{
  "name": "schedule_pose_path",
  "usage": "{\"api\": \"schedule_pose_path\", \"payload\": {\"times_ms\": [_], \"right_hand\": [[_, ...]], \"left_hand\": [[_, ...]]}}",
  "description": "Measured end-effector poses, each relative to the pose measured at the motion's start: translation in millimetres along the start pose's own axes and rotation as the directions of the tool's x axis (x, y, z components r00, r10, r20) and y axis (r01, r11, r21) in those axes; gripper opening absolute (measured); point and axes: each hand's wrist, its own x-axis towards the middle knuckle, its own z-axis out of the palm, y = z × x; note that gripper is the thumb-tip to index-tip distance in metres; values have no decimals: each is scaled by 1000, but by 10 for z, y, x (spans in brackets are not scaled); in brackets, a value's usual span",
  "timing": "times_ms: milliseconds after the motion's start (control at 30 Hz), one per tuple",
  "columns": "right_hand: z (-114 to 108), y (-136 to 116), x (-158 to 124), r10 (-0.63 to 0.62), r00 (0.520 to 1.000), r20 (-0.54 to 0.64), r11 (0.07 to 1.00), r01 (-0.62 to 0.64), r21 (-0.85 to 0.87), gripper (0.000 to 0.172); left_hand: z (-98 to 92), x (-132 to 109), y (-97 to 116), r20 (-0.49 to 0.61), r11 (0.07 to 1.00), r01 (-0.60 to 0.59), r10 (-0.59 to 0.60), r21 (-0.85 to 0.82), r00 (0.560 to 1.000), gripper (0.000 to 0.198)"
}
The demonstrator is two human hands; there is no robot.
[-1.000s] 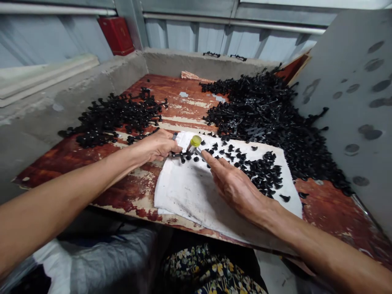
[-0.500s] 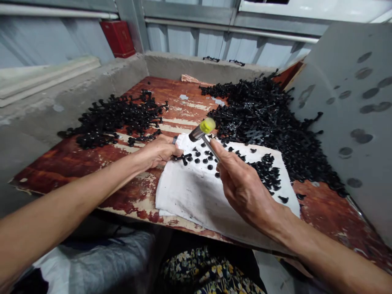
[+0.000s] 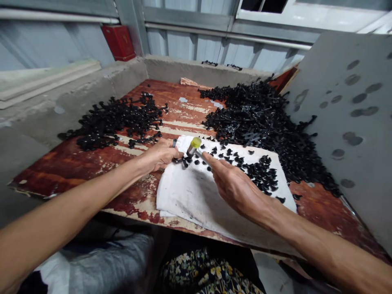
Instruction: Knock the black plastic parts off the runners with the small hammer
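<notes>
My right hand [image 3: 235, 185] is closed round the handle of a small hammer [image 3: 193, 146] with a yellow-tipped head, which is down on the white cloth [image 3: 196, 196]. My left hand [image 3: 159, 154] pinches a black plastic strip of parts [image 3: 180, 159] and holds it on the cloth's near-left part, right under the hammer head. Several small black round pieces [image 3: 260, 173] lie loose on the cloth to the right of the hammer.
A big heap of black plastic strips [image 3: 260, 118] fills the right back of the worn red board [image 3: 92, 163]. A smaller heap [image 3: 113, 120] lies at the left. A grey panel [image 3: 346, 122] leans on the right; concrete ledges ring the board.
The hammer head rose off the strip half a second ago and has come back down onto it. My left hand has kept the strip in place.
</notes>
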Motion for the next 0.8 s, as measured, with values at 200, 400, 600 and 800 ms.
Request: {"api": "schedule_pose_path", "payload": {"times_ms": [200, 400, 600, 800], "right_hand": [[16, -28, 36, -10, 999, 36, 999, 11, -42, 66], [-130, -41, -168, 254, 935, -245, 871, -111, 478, 55], [-118, -60, -562, 496, 866, 59, 506, -344, 791, 52], [-16, -123, -812, 484, 860, 163, 448, -403, 798, 50]], "left_hand": [[-8, 19, -29, 47, 999, 10, -9, -34, 999, 20], [-83, -146, 107, 152, 993, 41, -24, -108, 988, 12], [-11, -258, 67, 228, 986, 100, -68, -133, 971, 16], [35, -208, 39, 269, 969, 180, -129, -172, 954, 29]]}}
